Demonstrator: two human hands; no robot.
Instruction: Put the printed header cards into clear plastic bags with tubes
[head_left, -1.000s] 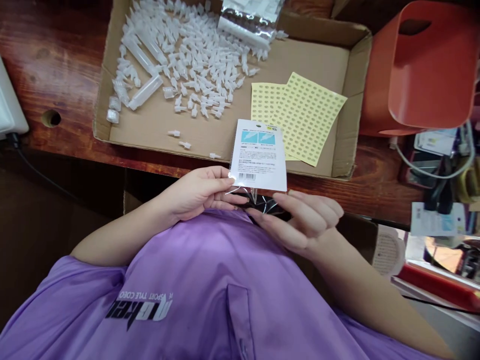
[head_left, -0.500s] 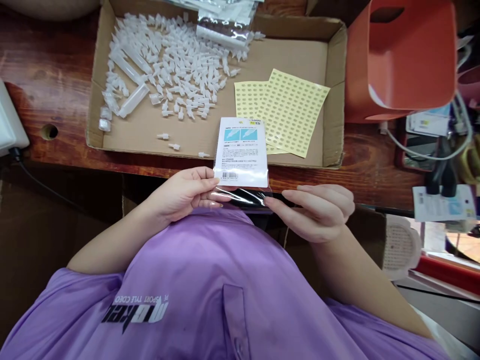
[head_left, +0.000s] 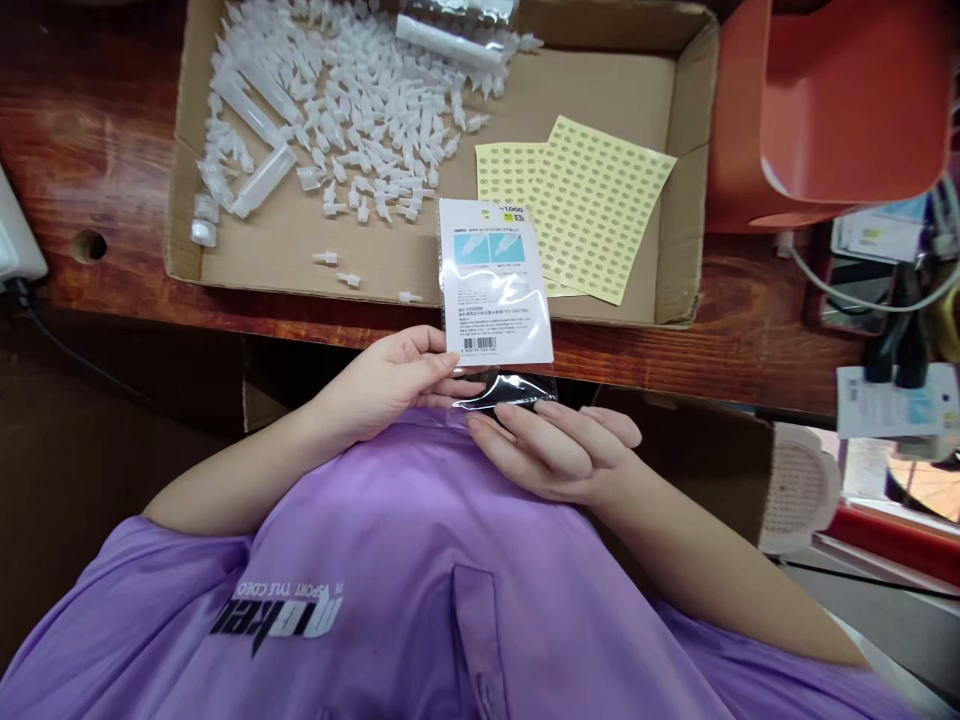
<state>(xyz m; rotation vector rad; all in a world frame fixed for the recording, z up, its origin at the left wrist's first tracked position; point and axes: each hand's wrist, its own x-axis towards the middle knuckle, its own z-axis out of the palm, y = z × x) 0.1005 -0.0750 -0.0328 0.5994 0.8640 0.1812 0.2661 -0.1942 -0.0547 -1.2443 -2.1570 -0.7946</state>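
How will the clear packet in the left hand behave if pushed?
The packet should hold flat along the white card, whose edges look straight. Its clear end, see-through and thin-looking, will probably flop or crinkle. The glare suggests a slick surface, perhaps apt to slip in the left hand.

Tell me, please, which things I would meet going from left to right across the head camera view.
White object at the left edge → round hole in the table → lowest large translucent tube → left hand → clear packet → top yellow sheet → orange-red bin.
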